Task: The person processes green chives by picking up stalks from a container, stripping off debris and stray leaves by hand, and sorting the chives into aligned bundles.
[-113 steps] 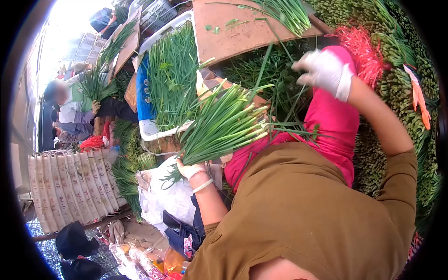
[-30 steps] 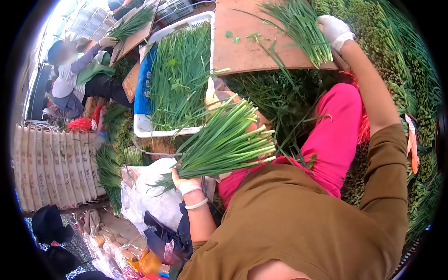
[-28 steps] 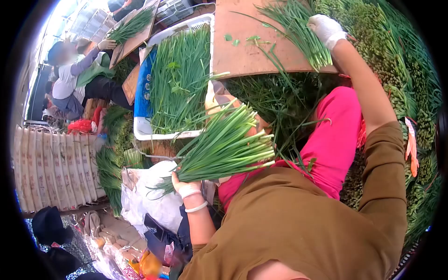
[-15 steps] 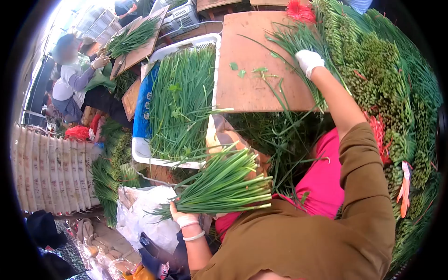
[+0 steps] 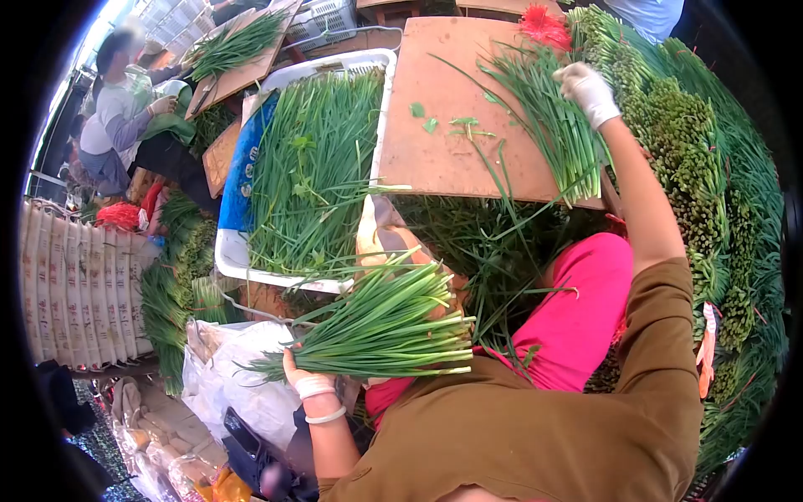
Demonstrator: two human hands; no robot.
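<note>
My left hand [image 5: 308, 381] is closed around the leafy end of a bunch of garlic chives [image 5: 385, 322], its pale cut ends fanned out to the right over my lap. My right hand [image 5: 588, 94], in a white glove, is raised at the right side of a wooden board [image 5: 452, 109], with fingers curled in. Whether something small is pinched there I cannot make out. Under and left of it, a loose pile of chives [image 5: 548, 121] lies on the board. A tangle of red ties [image 5: 544, 27] sits at the board's far edge.
A white crate [image 5: 226, 251] full of chives stands left of the board. Bundled chives [image 5: 694, 159] are stacked high along my right side. White plastic bags [image 5: 242, 368] lie at my left. A co-worker [image 5: 117, 117] sits at another board [image 5: 238, 71].
My right hand has lifted off the chive pile and moved up and right, its fingers now curled. My left hand keeps its bunch. The view has shifted slightly.
</note>
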